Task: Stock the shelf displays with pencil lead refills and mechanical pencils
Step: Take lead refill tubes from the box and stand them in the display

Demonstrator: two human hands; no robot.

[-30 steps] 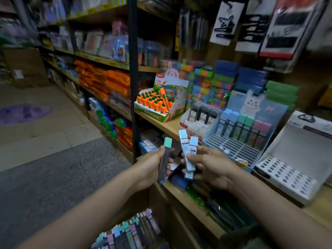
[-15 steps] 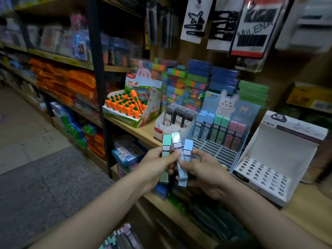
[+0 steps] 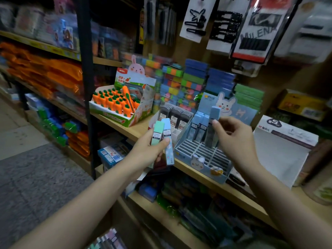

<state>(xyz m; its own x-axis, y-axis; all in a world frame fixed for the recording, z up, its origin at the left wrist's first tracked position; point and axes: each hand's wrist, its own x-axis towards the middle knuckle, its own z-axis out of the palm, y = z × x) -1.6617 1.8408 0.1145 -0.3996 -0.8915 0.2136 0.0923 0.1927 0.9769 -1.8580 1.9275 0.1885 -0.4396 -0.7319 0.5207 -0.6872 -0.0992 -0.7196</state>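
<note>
Two lead refills [image 3: 162, 135] over wooden shelf [image 3: 125, 127], shop aisle.

"MILENA" on hanging card [image 3: 258, 31], "M&G" on white box [image 3: 280, 141]

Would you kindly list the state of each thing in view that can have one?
Left hand: grips two refills, green-capped and blue-capped.
Right hand: pinches one blue refill above the rack.
Bunny rack: front slots empty, back rows filled.
White box: open.
Carrot box: open, nearly full.
</note>
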